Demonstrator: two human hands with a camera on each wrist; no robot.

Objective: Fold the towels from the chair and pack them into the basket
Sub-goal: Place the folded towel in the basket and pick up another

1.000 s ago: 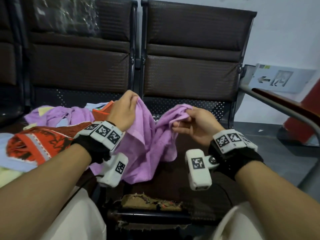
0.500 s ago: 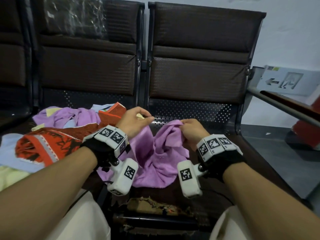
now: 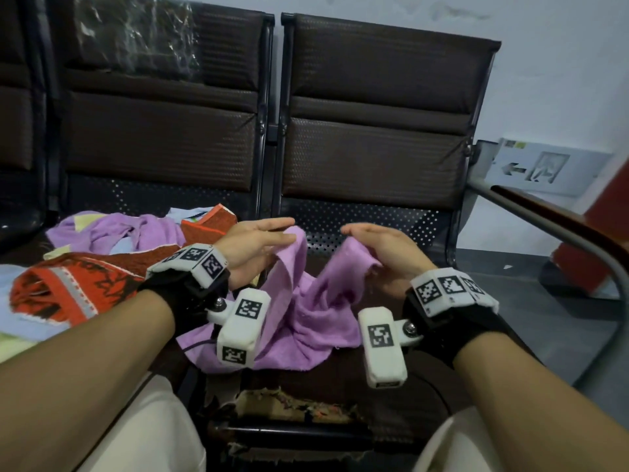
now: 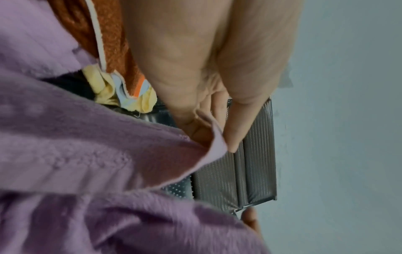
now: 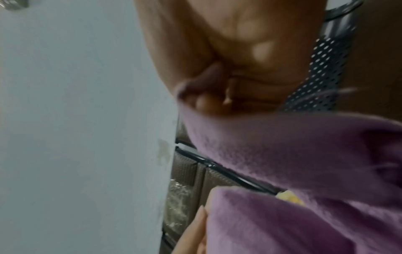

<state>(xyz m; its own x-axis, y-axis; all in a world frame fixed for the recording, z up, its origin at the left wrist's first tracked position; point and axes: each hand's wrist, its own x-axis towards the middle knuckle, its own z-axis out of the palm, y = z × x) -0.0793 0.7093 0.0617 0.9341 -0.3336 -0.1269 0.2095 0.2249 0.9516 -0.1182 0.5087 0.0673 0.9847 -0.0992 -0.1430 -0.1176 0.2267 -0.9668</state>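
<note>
A purple towel (image 3: 306, 311) hangs crumpled between my two hands over the right chair seat (image 3: 343, 379), its lower part lying on the seat. My left hand (image 3: 258, 240) pinches one upper edge between thumb and nearly straight fingers. The left wrist view shows that towel edge (image 4: 208, 135) caught between the thumb and a finger (image 4: 241, 123). My right hand (image 3: 377, 247) pinches the other upper edge. In the right wrist view the towel (image 5: 293, 146) runs out from under the curled fingers (image 5: 204, 101). No basket is in view.
A pile of towels covers the left seat: a red-orange patterned one (image 3: 68, 287), another purple one (image 3: 112, 229), with pale blue and yellow ones beneath. A metal armrest (image 3: 561, 233) runs along the right. The seat's front edge (image 3: 289, 403) is torn. My knees sit below.
Both hands came down toward the seat with the purple towel, then moved a little apart. The bunched towel now sags between them, and the fingers are straighter.
</note>
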